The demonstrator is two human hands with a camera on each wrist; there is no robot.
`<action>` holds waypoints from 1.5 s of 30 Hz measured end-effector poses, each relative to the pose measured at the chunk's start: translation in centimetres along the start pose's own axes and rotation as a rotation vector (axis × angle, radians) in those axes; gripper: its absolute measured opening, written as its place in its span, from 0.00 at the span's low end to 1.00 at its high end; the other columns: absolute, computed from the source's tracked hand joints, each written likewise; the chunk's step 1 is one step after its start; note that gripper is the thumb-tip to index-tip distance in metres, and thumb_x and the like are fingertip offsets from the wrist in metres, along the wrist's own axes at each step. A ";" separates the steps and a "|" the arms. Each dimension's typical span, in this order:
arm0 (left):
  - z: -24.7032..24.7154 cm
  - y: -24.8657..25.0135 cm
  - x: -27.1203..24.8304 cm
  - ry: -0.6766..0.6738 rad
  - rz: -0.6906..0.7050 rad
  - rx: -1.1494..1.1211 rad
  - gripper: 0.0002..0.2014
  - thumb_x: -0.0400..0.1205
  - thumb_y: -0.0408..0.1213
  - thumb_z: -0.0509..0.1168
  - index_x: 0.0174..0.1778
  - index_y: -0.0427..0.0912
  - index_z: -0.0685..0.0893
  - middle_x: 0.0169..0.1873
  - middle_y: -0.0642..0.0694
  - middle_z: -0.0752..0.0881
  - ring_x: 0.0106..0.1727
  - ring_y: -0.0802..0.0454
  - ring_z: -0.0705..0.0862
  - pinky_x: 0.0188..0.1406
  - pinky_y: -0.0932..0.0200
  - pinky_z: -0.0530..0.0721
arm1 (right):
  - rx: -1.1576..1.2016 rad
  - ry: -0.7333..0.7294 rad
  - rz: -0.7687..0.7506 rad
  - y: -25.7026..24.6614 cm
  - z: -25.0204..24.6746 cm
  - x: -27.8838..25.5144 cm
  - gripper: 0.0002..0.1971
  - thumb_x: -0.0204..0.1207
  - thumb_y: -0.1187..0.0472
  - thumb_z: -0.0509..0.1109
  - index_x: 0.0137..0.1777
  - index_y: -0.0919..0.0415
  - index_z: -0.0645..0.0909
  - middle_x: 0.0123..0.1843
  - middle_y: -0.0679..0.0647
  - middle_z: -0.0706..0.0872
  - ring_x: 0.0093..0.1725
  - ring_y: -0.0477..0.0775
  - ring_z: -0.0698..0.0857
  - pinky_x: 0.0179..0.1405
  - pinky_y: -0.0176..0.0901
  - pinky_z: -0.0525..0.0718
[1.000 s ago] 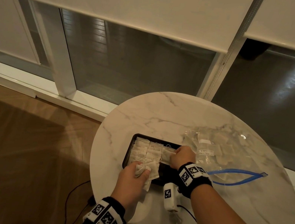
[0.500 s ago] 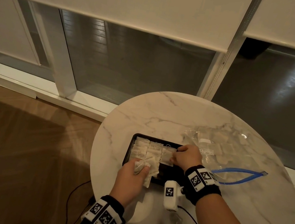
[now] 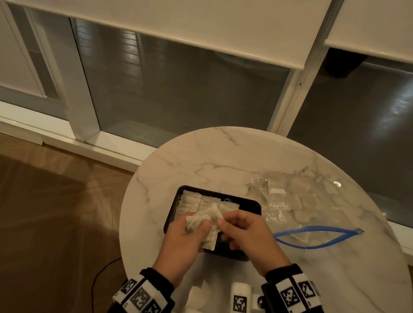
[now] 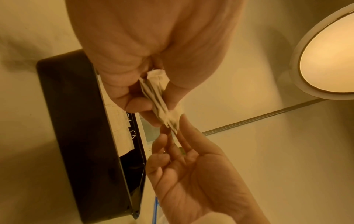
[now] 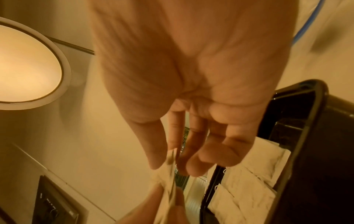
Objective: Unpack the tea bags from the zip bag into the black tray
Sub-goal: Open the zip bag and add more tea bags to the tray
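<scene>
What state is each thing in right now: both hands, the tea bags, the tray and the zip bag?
left hand: grips a bunch of tea bags over the tray.
right hand: fingertips at the bunch's edge; grip unclear.
black tray: on the table, left part filled with laid tea bags.
zip bag: lying flat, mouth open, bags inside.

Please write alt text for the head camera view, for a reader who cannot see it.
Over a black tray partly filled with tea bags, the left hand holds a bunch of tea bags while the right hand reaches its edge. A clear zip bag lies right.
</scene>
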State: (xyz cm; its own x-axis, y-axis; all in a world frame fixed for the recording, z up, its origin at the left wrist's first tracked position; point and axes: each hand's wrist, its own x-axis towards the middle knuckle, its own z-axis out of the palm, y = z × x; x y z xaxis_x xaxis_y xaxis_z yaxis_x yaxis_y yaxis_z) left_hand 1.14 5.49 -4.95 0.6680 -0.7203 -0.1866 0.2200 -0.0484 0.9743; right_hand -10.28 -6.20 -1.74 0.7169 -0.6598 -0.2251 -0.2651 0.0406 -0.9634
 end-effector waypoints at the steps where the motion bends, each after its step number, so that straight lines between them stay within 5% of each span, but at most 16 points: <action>1: 0.1 0.0 -0.1 0.001 0.000 0.004 0.07 0.86 0.35 0.68 0.58 0.46 0.89 0.50 0.43 0.93 0.55 0.41 0.91 0.55 0.40 0.90 | 0.006 0.014 -0.021 0.1 -0.1 0.0 0.05 0.79 0.58 0.76 0.51 0.57 0.89 0.45 0.59 0.92 0.40 0.50 0.87 0.40 0.43 0.85; 4: 0.4 0.0 -0.2 0.005 0.001 0.009 0.06 0.86 0.35 0.69 0.57 0.44 0.88 0.49 0.41 0.93 0.54 0.40 0.91 0.54 0.40 0.90 | 0.021 0.062 -0.038 0.1 -0.4 0.1 0.03 0.79 0.61 0.76 0.50 0.59 0.89 0.43 0.60 0.92 0.39 0.51 0.87 0.38 0.42 0.85; 10: -0.3 -0.2 -0.1 0.053 0.056 0.090 0.05 0.87 0.35 0.68 0.57 0.44 0.87 0.49 0.45 0.91 0.49 0.53 0.89 0.39 0.63 0.87 | 0.062 0.193 -0.012 0.2 -1.1 0.7 0.04 0.83 0.60 0.71 0.52 0.60 0.83 0.47 0.56 0.92 0.40 0.51 0.90 0.30 0.41 0.85; 16: -1.5 -1.4 0.2 0.080 0.069 0.270 0.04 0.86 0.39 0.67 0.52 0.50 0.87 0.47 0.50 0.90 0.51 0.54 0.89 0.56 0.50 0.89 | -0.155 0.318 0.036 0.8 -2.0 2.8 0.01 0.84 0.62 0.69 0.52 0.55 0.81 0.47 0.57 0.88 0.37 0.50 0.89 0.28 0.37 0.86; 24: -1.5 -1.9 0.3 0.024 0.132 0.583 0.04 0.88 0.40 0.64 0.50 0.51 0.83 0.45 0.54 0.87 0.49 0.60 0.86 0.43 0.74 0.78 | -0.469 0.266 0.163 1.7 -2.4 6.4 0.12 0.78 0.73 0.70 0.52 0.54 0.82 0.50 0.57 0.86 0.44 0.56 0.90 0.37 0.48 0.93; 30: -1.4 -2.0 0.3 0.015 0.152 0.646 0.03 0.88 0.40 0.64 0.52 0.54 0.81 0.48 0.55 0.86 0.51 0.63 0.84 0.49 0.67 0.82 | -0.734 0.191 0.247 1.9 -2.2 8.8 0.12 0.71 0.74 0.74 0.48 0.57 0.86 0.51 0.57 0.86 0.50 0.58 0.88 0.52 0.54 0.92; 35: -1.4 -2.1 0.3 0.006 0.152 0.635 0.03 0.88 0.40 0.64 0.52 0.54 0.81 0.48 0.57 0.85 0.51 0.64 0.84 0.54 0.63 0.85 | -0.813 0.146 0.280 1.9 -1.9 9.9 0.09 0.73 0.71 0.75 0.52 0.60 0.87 0.52 0.60 0.88 0.50 0.58 0.89 0.52 0.51 0.92; 39: -1.3 -2.1 0.3 0.020 0.151 0.617 0.03 0.88 0.39 0.65 0.52 0.51 0.83 0.47 0.54 0.87 0.50 0.63 0.85 0.47 0.70 0.81 | -0.871 0.148 0.275 1.8 -1.5 10.4 0.09 0.74 0.70 0.75 0.54 0.65 0.88 0.53 0.62 0.88 0.51 0.61 0.90 0.51 0.51 0.92; 45: -1.3 -2.1 0.3 0.024 0.135 0.613 0.04 0.87 0.39 0.65 0.55 0.49 0.84 0.49 0.52 0.87 0.53 0.59 0.85 0.56 0.59 0.86 | -0.921 0.178 0.282 2.1 -1.2 10.5 0.09 0.74 0.69 0.75 0.54 0.65 0.87 0.53 0.61 0.89 0.50 0.59 0.89 0.51 0.48 0.91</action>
State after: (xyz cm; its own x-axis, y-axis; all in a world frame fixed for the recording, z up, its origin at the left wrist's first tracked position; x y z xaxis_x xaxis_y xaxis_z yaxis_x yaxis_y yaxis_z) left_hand 1.85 6.26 -7.27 0.6787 -0.7325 -0.0531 -0.3099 -0.3511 0.8836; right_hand -4.06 -13.99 -5.92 0.4618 -0.8227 -0.3315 -0.8658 -0.3370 -0.3698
